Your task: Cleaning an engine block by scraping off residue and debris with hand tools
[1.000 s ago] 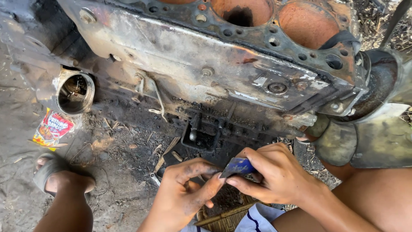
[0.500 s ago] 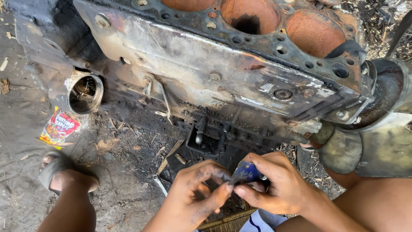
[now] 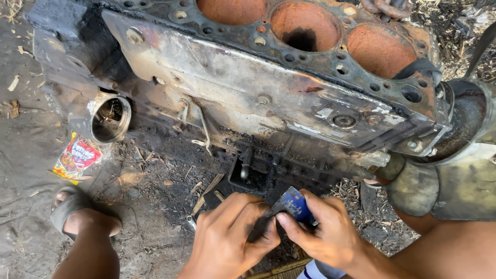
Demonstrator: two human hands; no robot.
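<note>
A rusty, oil-blackened engine block (image 3: 258, 98) with three open cylinder bores lies on its side on dirt ground. Below it, my left hand (image 3: 230, 237) and my right hand (image 3: 325, 232) meet over a small blue object (image 3: 293, 204). My right hand pinches the blue piece from the right. My left hand's fingers are closed around a dark, grimy part (image 3: 261, 227) joined to it. Both hands are smeared with black grease. What the blue object is exactly cannot be made out.
A round metal housing (image 3: 109, 119) sticks out at the block's left end. A red and yellow snack wrapper (image 3: 76, 157) lies on the ground near my sandalled foot (image 3: 77, 214). A greasy rounded part (image 3: 421, 188) sits right. Wood chips and straw litter the soil.
The view has shifted so the block sits lower and closer in frame. My hands stay together on the blue object, the left fingers having curled tighter round its dark end.
</note>
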